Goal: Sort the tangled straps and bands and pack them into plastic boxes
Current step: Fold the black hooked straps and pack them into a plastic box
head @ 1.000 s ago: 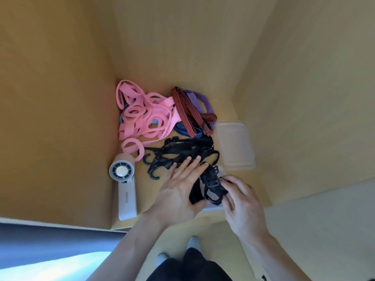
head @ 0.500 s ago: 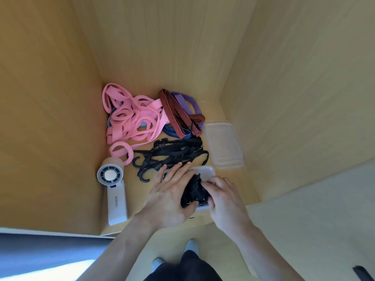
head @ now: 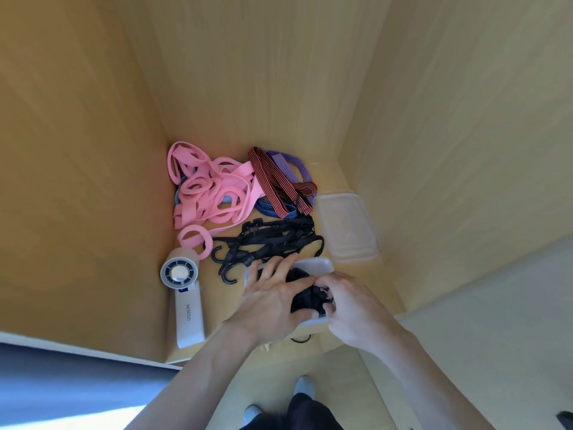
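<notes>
As the black strap bundle (head: 305, 294) sinks into the near plastic box (head: 322, 264), a person bends over a wooden shelf (head: 366, 308) walled on three sides, working with both bare hands. A second earlier the bundle sat higher and looser between the hands; now it is bunched tight and pressed within the box's walls, which suggests the first batch of black straps is nearly packed.

The pink bands (head: 210, 193) remain the largest heap, tangled at the back left, untouched. Beside them lie the red-striped strap (head: 273, 181), a purple band (head: 294, 161) and a blue strap (head: 269, 209), overlapping. A second clear box (head: 347, 228) rests at the right, apparently empty. Just beyond the near box, more black hooked straps (head: 273, 238) wait unsorted. A white handheld fan (head: 186, 293) lies at the left.

The left hand (head: 273, 302) spreads flat, fingers extended over the bundle, thumb tucked beneath its near edge. The right hand (head: 356, 305) curls its fingers onto the bundle's right side, pinching and pushing it down. Most of the sorting still lies ahead.
</notes>
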The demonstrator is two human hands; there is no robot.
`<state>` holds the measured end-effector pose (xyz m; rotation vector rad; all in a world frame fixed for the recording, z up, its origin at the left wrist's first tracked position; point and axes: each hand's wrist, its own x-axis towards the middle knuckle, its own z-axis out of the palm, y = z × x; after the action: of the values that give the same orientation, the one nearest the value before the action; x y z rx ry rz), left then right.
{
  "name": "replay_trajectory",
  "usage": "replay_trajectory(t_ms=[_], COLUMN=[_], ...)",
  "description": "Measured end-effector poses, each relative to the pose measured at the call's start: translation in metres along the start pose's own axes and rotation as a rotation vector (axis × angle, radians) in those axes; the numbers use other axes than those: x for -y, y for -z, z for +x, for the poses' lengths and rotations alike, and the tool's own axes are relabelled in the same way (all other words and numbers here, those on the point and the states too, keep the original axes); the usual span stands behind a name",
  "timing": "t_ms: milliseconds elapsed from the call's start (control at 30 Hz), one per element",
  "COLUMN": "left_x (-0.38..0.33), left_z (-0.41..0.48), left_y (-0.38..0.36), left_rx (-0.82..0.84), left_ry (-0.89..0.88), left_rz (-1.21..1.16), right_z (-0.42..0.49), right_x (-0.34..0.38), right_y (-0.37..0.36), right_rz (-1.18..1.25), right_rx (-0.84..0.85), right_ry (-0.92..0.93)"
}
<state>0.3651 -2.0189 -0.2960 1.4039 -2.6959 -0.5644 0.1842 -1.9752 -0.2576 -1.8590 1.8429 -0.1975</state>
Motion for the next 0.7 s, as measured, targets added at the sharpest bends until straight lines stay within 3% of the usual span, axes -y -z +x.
replay_trajectory(t_ms=[300,700], left_x=[0.000,0.003], left_z=[0.004,0.009], left_y=[-0.009,-0.012], left_rx=[0.016,0.031], left_ry=[0.021,0.037], left_rz=[0.077,0.050], right_z=[-0.003,0.017], right_x=[-0.008,-0.002], right_y=[-0.014,-0.028], right_rz=[-0.122,-0.190], right_rx=[-0.190,-0.219], right_ry=[0.015,-0.096])
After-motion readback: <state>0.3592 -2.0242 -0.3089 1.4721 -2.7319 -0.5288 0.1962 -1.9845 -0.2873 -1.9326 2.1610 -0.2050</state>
